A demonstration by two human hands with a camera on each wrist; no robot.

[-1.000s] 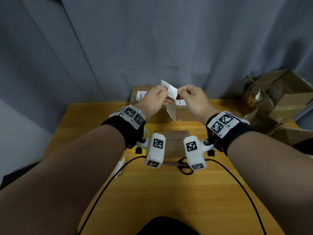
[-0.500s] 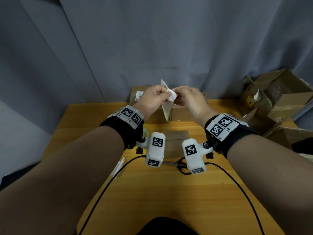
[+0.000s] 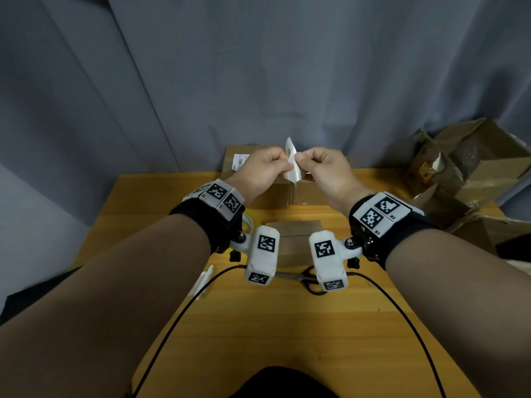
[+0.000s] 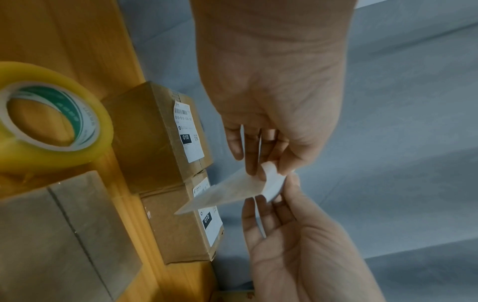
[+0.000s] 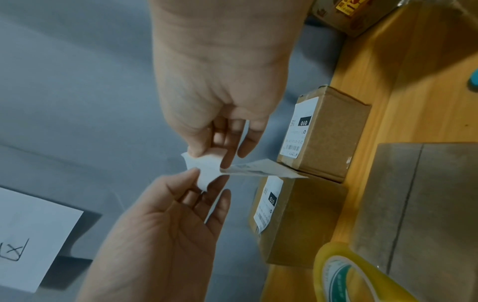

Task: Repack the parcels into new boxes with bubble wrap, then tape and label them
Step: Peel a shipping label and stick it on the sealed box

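Both hands point(image 3: 267, 170) point(image 3: 327, 170) pinch label point(image 4: 232, 192); boxes' point(image 4: 160, 134) stickers read "010".

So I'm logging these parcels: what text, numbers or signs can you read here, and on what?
"010", white on black: label on the far box.
"010-010-", the rest blurred: same label, under its barcode.
"010": label on the near box.
A boxed "X", hand-drawn: white sheet.
Too blurred to read: the sticker both hands pinch, the tape roll print, the fine print on both labels.
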